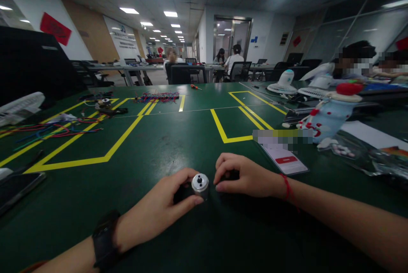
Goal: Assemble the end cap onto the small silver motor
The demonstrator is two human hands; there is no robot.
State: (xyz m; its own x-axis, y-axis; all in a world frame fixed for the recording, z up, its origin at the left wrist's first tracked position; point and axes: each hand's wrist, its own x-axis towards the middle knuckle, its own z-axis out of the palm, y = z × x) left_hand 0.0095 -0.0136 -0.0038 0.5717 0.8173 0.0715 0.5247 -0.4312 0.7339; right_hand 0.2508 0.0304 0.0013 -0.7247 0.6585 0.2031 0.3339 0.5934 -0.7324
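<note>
A small silver metal cylinder (200, 183), with dark holes in its top face, stands upright on the green table (172, 141). My left hand (162, 200) grips it from the left, thumb in front and fingers behind. Just right of the cylinder, apart from it, my right hand (239, 174) rests with curled fingers and the thumb below them. A gap shows between its thumb and fingertips, and nothing is visible in it.
Beyond my right hand lies a phone-like card (285, 158). A blue cup (331, 115) and plastic bags (347, 147) stand farther right. Loose wires (63, 130) lie left, a dark phone (22, 188) nearer. Wire bundles (157, 97) and a screwdriver (195, 87) are farther back.
</note>
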